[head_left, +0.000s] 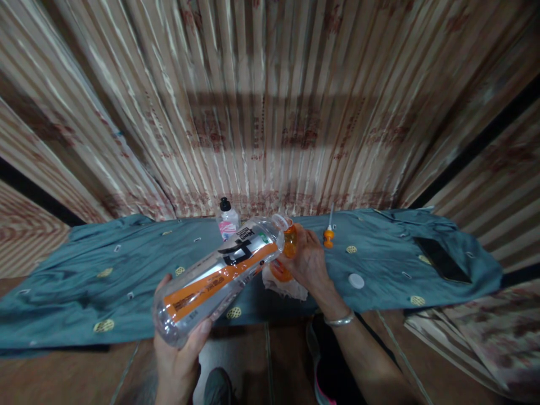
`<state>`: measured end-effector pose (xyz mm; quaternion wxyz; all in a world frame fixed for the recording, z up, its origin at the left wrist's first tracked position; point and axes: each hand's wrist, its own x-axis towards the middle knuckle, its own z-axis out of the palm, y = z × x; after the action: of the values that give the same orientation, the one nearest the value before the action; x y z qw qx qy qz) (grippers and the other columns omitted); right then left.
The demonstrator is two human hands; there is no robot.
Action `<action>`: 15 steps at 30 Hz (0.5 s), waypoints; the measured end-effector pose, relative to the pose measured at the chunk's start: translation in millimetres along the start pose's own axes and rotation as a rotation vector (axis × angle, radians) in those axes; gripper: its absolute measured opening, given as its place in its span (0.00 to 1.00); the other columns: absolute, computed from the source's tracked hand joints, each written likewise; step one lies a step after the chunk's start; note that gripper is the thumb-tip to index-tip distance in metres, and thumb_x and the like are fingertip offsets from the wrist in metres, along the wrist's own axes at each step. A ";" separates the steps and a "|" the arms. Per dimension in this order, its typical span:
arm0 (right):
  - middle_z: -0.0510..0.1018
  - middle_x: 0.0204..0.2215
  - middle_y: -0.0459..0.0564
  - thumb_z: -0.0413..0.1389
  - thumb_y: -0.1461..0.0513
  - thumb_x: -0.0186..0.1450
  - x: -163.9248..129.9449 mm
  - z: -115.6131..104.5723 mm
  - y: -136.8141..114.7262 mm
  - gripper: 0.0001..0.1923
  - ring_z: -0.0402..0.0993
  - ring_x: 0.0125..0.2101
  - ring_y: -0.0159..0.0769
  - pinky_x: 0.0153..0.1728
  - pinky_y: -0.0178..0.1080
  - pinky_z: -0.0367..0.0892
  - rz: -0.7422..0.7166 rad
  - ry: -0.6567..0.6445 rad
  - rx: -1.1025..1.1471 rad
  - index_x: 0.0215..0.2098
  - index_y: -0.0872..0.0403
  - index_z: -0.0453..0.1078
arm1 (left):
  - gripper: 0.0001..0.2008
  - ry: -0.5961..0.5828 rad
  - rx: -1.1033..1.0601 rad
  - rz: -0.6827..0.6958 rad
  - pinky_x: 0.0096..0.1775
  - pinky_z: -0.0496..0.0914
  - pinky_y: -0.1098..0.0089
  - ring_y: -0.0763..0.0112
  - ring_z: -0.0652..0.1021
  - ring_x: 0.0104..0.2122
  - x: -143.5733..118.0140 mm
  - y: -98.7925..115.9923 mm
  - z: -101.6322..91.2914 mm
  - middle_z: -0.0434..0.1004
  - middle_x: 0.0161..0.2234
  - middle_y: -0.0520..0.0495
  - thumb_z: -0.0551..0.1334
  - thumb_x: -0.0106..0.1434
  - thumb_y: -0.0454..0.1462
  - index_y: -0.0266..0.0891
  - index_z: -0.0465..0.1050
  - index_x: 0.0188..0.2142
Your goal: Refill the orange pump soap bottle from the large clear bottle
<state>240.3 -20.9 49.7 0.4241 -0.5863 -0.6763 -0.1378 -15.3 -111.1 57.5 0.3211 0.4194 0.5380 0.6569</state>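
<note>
My left hand (179, 343) grips the base of a large clear plastic bottle (219, 275) with an orange, white and black label. The bottle is tilted, its uncapped mouth pointing up and to the right. There my right hand (307, 261) holds a small orange container (289, 243) against the bottle's mouth, with a crumpled white cloth (287, 288) under the palm. A silver bangle circles my right wrist. A white cap (356, 280) lies on the cloth-covered surface just right of my right hand.
A teal patterned cloth (97, 275) covers a low surface. On it stand a small white bottle with a black cap (228, 219), an orange-tipped nozzle (328, 235), and a dark phone (441, 259) at the right. Striped curtains hang behind. My shoes show below.
</note>
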 end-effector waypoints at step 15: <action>0.82 0.45 0.63 0.62 0.55 0.65 -1.0 3.4 2.5 0.32 0.77 0.45 0.56 0.48 0.58 0.76 -0.005 0.009 0.003 0.63 0.58 0.63 | 0.56 -0.025 -0.014 -0.076 0.63 0.67 0.38 0.44 0.79 0.57 -1.3 5.2 -1.7 0.79 0.55 0.38 0.77 0.49 0.54 0.44 0.58 0.72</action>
<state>241.2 -18.6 46.2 0.4277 -0.5835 -0.6760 -0.1403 -16.1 -114.2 62.2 0.3555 0.4045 0.5451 0.6426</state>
